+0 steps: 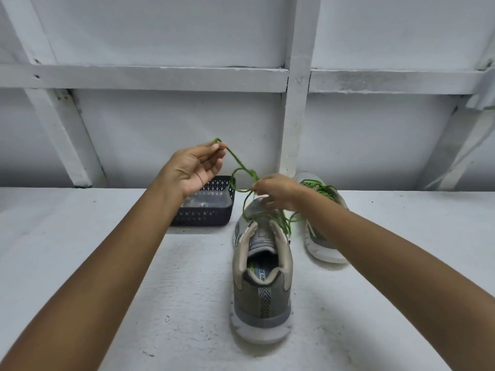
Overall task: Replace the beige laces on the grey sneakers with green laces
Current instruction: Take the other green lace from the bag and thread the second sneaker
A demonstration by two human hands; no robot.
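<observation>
The green lace (pixel 242 167) is held taut above the toe end of the near sneaker (pixel 261 285), which stands upright with its heel toward the viewer. One end of the lace is pinched between the thumb and fingertips of the left hand (pixel 195 167), raised up and to the left of the sneaker with its palm turned inward and its other fingers loosely curled. A loop of the lace is pinched by the right hand (pixel 276 191), just over the sneaker's tongue, and loose turns are draped across the upper below it. A second sneaker (pixel 324 236), threaded with green lace, is set just to the right and slightly beyond, partly hidden by the right forearm. A dark basket (pixel 203 210) is placed beyond the sneaker to the left; its contents cannot be made out. Open white tabletop (pixel 107 236), scuffed and speckled, is seen to the left and in front of the sneaker. Behind it, a white panelled wall (pixel 294 103) crossed by beams is seen.
</observation>
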